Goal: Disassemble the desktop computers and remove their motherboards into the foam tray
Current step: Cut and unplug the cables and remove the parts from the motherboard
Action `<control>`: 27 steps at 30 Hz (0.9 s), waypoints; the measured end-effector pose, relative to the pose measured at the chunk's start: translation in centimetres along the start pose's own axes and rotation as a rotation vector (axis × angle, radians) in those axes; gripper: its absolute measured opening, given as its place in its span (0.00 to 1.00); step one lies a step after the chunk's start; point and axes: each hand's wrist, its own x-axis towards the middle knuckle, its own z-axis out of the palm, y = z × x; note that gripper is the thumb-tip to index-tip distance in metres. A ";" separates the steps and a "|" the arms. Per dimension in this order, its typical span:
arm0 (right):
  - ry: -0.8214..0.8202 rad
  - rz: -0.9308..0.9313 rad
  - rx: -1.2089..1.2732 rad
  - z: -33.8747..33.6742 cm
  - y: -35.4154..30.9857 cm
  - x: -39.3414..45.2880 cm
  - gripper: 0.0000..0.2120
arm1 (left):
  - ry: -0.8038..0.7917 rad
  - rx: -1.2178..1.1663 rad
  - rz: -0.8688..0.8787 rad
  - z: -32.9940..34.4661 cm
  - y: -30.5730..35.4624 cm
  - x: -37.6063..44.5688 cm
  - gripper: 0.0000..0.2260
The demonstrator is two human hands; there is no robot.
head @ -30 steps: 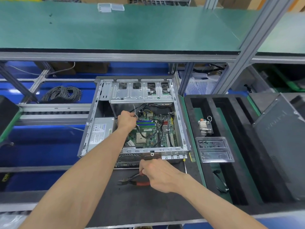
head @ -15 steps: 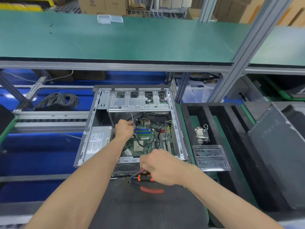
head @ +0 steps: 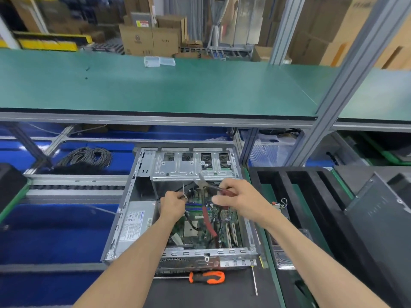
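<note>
Raised since before, right hand point(head: 242, 200) grips red-handled cutting pliers point(head: 205, 196) at frame centre; left hand point(head: 172, 204) pinches thin wires point(head: 183, 192) over green motherboard point(head: 200, 227), still inside the grey steel case point(head: 124, 210). Slipping could nick board or fingers.

My left hand point(head: 172, 205) pinches a bundle of thin wires point(head: 183, 195) inside the open computer case point(head: 124, 210), above the green motherboard point(head: 200, 227). My right hand point(head: 242, 200) grips red-handled pliers point(head: 205, 192), their jaws open and pointing toward the case's drive cage point(head: 193, 165). An orange-handled screwdriver point(head: 208, 277) lies on the desk point(head: 200, 294) just in front of the case; the black foam tray point(head: 311, 196) sits right of it.
</note>
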 end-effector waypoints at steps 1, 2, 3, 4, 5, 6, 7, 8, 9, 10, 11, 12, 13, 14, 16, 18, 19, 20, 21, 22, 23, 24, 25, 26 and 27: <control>0.008 0.016 -0.018 0.2 0.2 0.5 0.16 | -0.001 -0.010 -0.007 0.0 0.1 0.0 0.14; 0.012 0.045 -0.036 0.6 0.4 0.9 0.18 | -0.003 -0.019 -0.011 0.0 0.1 0.0 0.14; 0.014 0.079 -0.044 1.2 0.8 1.3 0.19 | -0.005 -0.026 -0.010 0.0 0.2 0.0 0.14; 0.020 0.111 -0.039 1.8 1.1 1.6 0.21 | -0.004 -0.025 -0.008 0.0 0.2 0.0 0.15; 0.032 0.133 -0.027 2.5 1.4 1.9 0.22 | -0.004 -0.018 -0.006 -0.1 0.2 0.0 0.15; 0.046 0.149 -0.016 3.2 1.8 2.2 0.22 | -0.006 -0.004 -0.003 -0.1 0.2 0.0 0.15; 0.060 0.160 -0.011 3.9 2.1 2.5 0.23 | -0.012 0.011 0.000 -0.2 0.3 -0.1 0.15; 0.068 0.170 -0.007 4.5 2.4 2.7 0.24 | -0.021 0.023 0.006 -0.2 0.3 -0.2 0.14; 0.070 0.178 0.001 5.0 2.7 3.0 0.25 | -0.030 0.034 0.011 -0.3 0.4 -0.2 0.13; 0.065 0.188 0.011 5.5 3.0 3.2 0.25 | -0.036 0.043 0.018 -0.4 0.5 -0.3 0.10; 0.057 0.198 0.019 6.0 3.3 3.4 0.26 | -0.037 0.053 0.020 -0.5 0.6 -0.3 0.10; 0.048 0.207 0.021 6.4 3.4 3.6 0.26 | -0.033 0.053 0.015 -0.5 0.7 -0.4 0.12; 0.040 0.212 0.016 6.7 3.6 3.7 0.26 | -0.031 0.045 0.004 -0.6 0.8 -0.4 0.13; 0.035 0.214 0.003 7.0 3.8 3.9 0.26 | -0.029 0.037 -0.005 -0.7 0.9 -0.6 0.13; 0.038 0.207 -0.068 7.5 4.0 4.2 0.29 | -0.025 0.017 -0.020 -0.8 1.0 -0.7 0.14; 0.041 0.198 -0.189 8.0 4.1 4.4 0.32 | -0.022 -0.014 -0.030 -0.9 1.1 -0.7 0.14; 0.036 0.199 -0.269 8.2 4.0 4.5 0.35 | -0.017 -0.025 -0.030 -0.9 1.1 -0.7 0.14; 0.026 0.201 -0.362 8.6 4.0 4.6 0.39 | -0.010 -0.032 -0.032 -0.9 1.1 -0.7 0.14; 0.013 0.201 -0.455 8.9 3.9 4.7 0.43 | -0.003 -0.043 -0.037 -0.8 1.0 -0.6 0.15; -0.001 0.203 -0.531 9.2 3.9 4.8 0.47 | 0.003 -0.057 -0.043 -0.8 1.0 -0.6 0.15; -0.013 0.208 -0.576 9.4 3.8 5.0 0.51 | 0.010 -0.066 -0.049 -0.8 1.0 -0.6 0.16; -0.019 0.215 -0.594 9.6 3.9 5.1 0.53 | 0.018 -0.063 -0.059 -0.8 1.1 -0.6 0.16; -0.019 0.218 -0.596 9.8 3.9 5.2 0.54 | 0.023 -0.045 -0.072 -0.7 1.1 -0.7 0.16; -0.013 0.211 -0.596 10.0 3.9 5.2 0.54 | 0.025 -0.019 -0.084 -0.7 1.1 -0.7 0.15; -0.007 0.193 -0.604 10.1 3.8 5.2 0.52 | 0.025 0.005 -0.091 -0.7 1.2 -0.7 0.14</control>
